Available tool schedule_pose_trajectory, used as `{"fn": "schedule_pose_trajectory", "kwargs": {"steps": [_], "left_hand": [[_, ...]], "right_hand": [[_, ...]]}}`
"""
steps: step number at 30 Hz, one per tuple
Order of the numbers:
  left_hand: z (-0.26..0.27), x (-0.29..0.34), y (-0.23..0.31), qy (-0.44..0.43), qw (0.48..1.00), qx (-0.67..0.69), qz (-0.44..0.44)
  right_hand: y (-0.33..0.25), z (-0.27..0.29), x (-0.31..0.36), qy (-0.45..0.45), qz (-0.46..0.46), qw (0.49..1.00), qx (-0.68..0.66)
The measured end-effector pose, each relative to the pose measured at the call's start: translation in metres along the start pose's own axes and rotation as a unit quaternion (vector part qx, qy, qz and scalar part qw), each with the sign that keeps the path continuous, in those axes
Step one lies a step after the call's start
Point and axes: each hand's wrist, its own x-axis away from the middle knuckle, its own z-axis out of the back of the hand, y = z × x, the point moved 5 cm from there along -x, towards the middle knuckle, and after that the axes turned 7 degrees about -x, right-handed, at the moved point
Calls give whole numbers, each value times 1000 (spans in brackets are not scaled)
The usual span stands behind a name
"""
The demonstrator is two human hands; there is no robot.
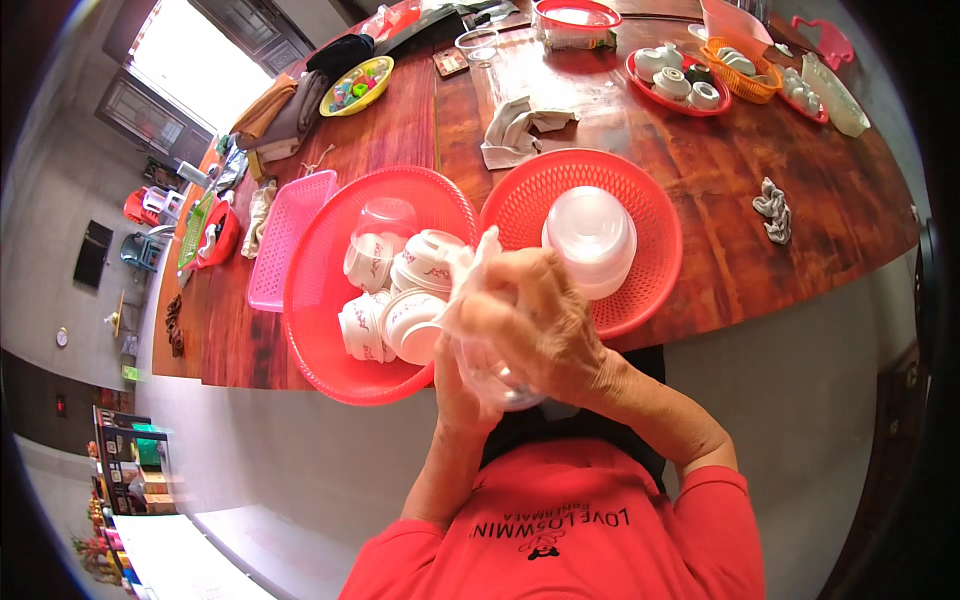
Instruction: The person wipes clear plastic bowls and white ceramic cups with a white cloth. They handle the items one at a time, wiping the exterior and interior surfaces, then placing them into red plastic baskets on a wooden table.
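Observation:
Close to my body, my left hand (pixel 458 392) grips a clear plastic bowl (pixel 512 394) from below and the left. My right hand (pixel 550 325) is closed over the bowl's upper part, its fingers curled round a thin whitish cloth (pixel 480 265). Fingers hide much of the bowl's rim. Just beyond my left hand is a red plastic basket (pixel 310 345) with several white bowls (pixel 412 325) in it, printed in red, and one clear bowl (pixel 388 217). Beyond my right hand, a red mesh basket (pixel 515 190) carries a stack of translucent plastic bowls (pixel 590 240).
A pink basket (pixel 292 235) lies left on the wooden table (pixel 720 250). Crumpled cloths (pixel 515 130) and a grey rag (pixel 773 210) rest farther off. At the far right stands a red tray (pixel 640 88) with white teaware; a yellow bowl (pixel 375 90) is far left.

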Motion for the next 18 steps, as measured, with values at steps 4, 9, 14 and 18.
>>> {"fn": "schedule_pose_trajectory", "kwargs": {"steps": [4,9,14,18], "left_hand": [[-8,0,7,-16,992,106,68],[1,-1,7,-41,993,73,83],[-2,-3,5,-72,992,61,80],[-5,-2,2,-67,985,85,131]], "right_hand": [[9,8,-5,-10,-54,997,53],[37,22,33,8,-250,965,-77],[42,21,21,-21,-188,981,-30],[9,12,-4,2,14,999,41]]}}
